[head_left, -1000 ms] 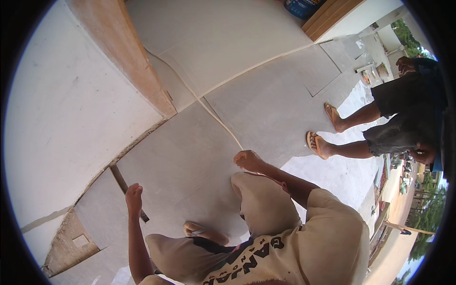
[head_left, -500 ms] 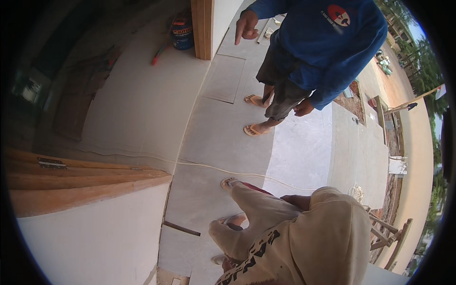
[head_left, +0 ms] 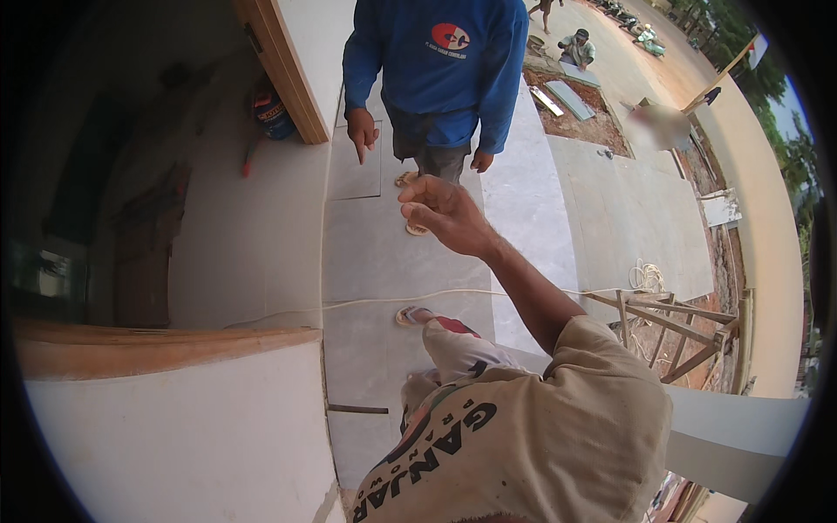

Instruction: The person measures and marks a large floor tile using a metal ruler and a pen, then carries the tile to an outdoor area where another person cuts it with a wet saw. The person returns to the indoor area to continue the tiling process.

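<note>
My right hand (head_left: 440, 213) is raised in the middle of the view on an outstretched forearm, fingers loosely curled and apart, holding nothing that I can see. It is nearest to a person in a blue long-sleeved top (head_left: 427, 65), who stands facing me on grey floor tiles (head_left: 366, 244). One of that person's hands (head_left: 362, 131) points a finger downward; the other hand (head_left: 482, 159) hangs at the side. My left hand is not in view. A pale cable (head_left: 440, 295) runs across the tiles by my sandaled foot (head_left: 410, 315).
Left: a wooden doorframe (head_left: 288, 78), white wall (head_left: 166, 418), dim room with a blue bucket (head_left: 272, 118). Right: a wooden trestle (head_left: 689, 331), coiled cable (head_left: 647, 279), panels on soil (head_left: 567, 98). Beyond, a crouching person (head_left: 575, 50), a walking person (head_left: 545, 10), parked scooters.
My head has turned toward the co-worker, now straight ahead. My right hand has risen from beside my knee to mid-view; my left hand has left the view. The co-worker's pointing hand remains lowered.
</note>
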The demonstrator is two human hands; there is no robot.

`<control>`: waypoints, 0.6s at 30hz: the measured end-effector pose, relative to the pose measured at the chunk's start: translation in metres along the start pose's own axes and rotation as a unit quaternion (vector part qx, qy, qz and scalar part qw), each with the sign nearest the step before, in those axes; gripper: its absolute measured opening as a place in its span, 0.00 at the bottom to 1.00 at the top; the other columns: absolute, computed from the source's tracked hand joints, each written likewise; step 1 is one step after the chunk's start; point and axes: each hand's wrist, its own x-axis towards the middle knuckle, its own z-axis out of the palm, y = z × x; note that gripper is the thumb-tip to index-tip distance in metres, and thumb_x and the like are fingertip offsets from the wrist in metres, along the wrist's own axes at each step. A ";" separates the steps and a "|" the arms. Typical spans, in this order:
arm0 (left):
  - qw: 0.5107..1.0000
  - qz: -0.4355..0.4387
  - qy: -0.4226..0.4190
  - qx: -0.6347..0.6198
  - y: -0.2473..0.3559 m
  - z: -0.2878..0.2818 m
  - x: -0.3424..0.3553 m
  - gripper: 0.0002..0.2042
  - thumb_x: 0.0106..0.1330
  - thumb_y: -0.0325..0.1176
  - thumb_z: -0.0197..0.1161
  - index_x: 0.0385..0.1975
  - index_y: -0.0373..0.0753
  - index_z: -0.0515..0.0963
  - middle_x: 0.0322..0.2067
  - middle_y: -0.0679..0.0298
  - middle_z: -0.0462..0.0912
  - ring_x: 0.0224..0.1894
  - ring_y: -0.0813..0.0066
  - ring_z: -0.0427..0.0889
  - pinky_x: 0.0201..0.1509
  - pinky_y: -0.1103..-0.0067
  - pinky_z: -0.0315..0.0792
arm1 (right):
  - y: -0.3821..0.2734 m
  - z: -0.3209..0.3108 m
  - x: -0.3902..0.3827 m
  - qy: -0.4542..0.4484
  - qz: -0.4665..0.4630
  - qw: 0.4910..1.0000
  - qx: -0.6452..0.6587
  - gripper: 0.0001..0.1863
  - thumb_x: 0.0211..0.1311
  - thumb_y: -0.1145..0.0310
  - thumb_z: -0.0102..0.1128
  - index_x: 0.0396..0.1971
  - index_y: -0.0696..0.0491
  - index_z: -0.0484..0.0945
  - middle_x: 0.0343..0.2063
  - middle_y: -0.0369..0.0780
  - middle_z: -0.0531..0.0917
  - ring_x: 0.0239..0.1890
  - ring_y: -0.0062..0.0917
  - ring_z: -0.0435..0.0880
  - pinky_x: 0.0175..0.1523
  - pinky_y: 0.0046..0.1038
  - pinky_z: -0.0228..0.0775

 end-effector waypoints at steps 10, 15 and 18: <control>0.931 0.196 0.016 0.308 -0.008 0.071 0.023 0.18 0.65 0.42 0.55 0.47 0.36 0.76 0.38 0.47 0.83 0.44 0.49 0.82 0.45 0.59 0.74 | -0.191 -0.001 0.013 -0.391 -0.474 0.740 0.273 0.23 0.65 0.49 0.54 0.40 0.57 0.79 0.31 0.37 0.81 0.31 0.21 0.78 0.35 0.21 0.68; 0.924 0.165 0.140 0.316 0.020 0.099 0.000 0.11 0.57 0.33 0.59 0.37 0.35 0.80 0.37 0.46 0.83 0.42 0.51 0.83 0.45 0.62 0.75 | -0.145 0.031 0.065 -0.491 -0.436 0.695 0.294 0.20 0.62 0.54 0.58 0.40 0.56 0.80 0.32 0.37 0.81 0.31 0.21 0.77 0.36 0.20 0.67; 0.971 0.212 0.079 0.080 0.014 0.110 -0.032 0.13 0.61 0.34 0.61 0.43 0.35 0.80 0.32 0.56 0.83 0.33 0.74 0.80 0.38 0.73 0.73 | -0.112 0.058 0.099 -0.528 -0.412 0.671 0.318 0.18 0.60 0.57 0.61 0.41 0.56 0.80 0.32 0.37 0.81 0.31 0.21 0.77 0.36 0.20 0.66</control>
